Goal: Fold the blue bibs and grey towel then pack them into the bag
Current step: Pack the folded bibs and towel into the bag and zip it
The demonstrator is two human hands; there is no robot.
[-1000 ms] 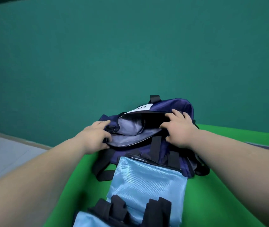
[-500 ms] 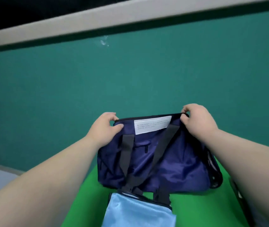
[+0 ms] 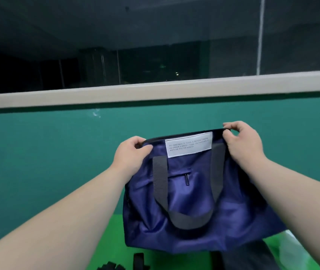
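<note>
Above the green table (image 3: 116, 240), each hand (image 3: 131, 152) (image 3: 241, 142) pinches the navy bag's (image 3: 190, 211) top rim.

A teal wall (image 3: 38, 152) fills the middle band from 9 to 3 o'clock, with a small pale scuff (image 3: 95, 114) near 11 o'clock. A beige ledge (image 3: 155, 90) caps the wall, rising slightly toward 3 o'clock. Above the ledge, at 12 o'clock, a dark window (image 3: 145, 55) shows dim vertical frames and one faint point of light (image 3: 176, 73). A thin white vertical strip (image 3: 260, 36) stands at 1 o'clock. A bright green table (image 3: 112, 240) lies at 6 o'clock. The room is dimly lit.
</note>
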